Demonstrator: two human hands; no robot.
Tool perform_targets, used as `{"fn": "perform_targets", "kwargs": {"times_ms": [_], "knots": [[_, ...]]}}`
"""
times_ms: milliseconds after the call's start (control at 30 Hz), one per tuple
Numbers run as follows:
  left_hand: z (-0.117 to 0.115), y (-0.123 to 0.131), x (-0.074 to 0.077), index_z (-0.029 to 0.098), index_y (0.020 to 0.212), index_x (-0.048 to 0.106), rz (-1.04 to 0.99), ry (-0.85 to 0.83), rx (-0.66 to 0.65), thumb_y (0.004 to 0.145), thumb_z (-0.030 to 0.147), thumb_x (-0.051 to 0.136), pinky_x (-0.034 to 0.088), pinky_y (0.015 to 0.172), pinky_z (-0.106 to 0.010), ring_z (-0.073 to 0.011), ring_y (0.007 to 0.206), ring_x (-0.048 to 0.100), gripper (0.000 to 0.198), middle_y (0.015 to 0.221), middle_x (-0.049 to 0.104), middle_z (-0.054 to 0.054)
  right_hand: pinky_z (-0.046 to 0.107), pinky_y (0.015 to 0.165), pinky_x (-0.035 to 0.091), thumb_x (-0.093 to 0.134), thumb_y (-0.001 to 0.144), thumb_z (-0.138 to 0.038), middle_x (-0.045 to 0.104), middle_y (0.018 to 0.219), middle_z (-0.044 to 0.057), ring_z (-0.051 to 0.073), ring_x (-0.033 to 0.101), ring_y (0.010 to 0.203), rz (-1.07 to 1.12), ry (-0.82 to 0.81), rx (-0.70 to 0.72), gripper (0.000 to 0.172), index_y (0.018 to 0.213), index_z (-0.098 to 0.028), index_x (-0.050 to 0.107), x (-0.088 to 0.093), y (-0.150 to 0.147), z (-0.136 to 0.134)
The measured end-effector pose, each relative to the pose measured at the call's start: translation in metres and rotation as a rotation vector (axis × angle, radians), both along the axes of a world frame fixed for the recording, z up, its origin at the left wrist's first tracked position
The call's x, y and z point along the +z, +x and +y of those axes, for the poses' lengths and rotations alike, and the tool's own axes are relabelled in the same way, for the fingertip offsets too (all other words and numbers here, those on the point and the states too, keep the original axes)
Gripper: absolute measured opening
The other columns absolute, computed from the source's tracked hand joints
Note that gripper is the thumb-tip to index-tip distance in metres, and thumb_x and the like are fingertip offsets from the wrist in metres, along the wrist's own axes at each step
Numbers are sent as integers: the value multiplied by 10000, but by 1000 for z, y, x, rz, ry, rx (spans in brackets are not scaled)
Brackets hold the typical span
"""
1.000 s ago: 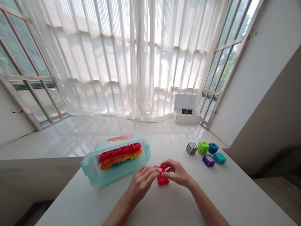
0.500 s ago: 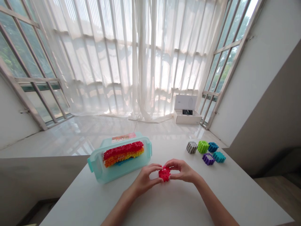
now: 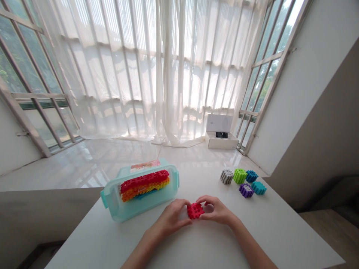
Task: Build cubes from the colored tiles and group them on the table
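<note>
**Red toothed piece (image 3: 195,211) clamped from both sides**

From my remote seat I see it at the lower centre of the frame. My left hand (image 3: 171,218) and right hand (image 3: 215,212) are pinched on its opposite edges. I judge it light, stiff plastic, not very slippery; I'd hold the notched rim gently, sparing the small teeth.

One camera, worn on the person's head, looks out from above the near side of the table (image 3: 202,248), facing forward and down across its top. It sits near enough for the left hand (image 3: 174,216) and right hand (image 3: 215,210) to show whole above the table, yet wide enough to take in the curtain (image 3: 120,74) beyond the table and windows (image 3: 33,71) farther off to both sides.
</note>
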State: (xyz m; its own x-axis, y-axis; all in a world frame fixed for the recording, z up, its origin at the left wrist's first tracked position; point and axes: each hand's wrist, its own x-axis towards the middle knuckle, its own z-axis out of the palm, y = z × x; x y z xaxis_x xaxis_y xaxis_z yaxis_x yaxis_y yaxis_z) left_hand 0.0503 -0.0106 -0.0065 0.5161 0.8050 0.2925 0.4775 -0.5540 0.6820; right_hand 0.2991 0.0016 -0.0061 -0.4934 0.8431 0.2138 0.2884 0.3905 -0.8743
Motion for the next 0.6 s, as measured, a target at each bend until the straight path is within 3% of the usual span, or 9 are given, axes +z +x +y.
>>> {"fn": "perform_targets", "kwargs": {"times_ms": [200, 600], "knots": [[1, 3, -1, 232, 913, 667, 5, 37, -59, 805, 243, 707, 479, 893, -304, -204, 974, 626, 116, 1015, 706, -29, 355, 829, 519, 846, 656, -246, 717, 1070, 65, 253, 664, 967, -2, 12, 21, 370, 1001, -201, 722, -6, -4, 0], [2, 3, -5, 219, 905, 662, 23, 16, -11, 811, 302, 711, 464, 826, -295, -208, 904, 615, 134, 923, 692, -28, 378, 925, 480, 821, 651, -166, 712, 1114, 51, 263, 634, 1036, -36, 48, 21, 352, 988, -226, 743, -6, -9, 0]]}}
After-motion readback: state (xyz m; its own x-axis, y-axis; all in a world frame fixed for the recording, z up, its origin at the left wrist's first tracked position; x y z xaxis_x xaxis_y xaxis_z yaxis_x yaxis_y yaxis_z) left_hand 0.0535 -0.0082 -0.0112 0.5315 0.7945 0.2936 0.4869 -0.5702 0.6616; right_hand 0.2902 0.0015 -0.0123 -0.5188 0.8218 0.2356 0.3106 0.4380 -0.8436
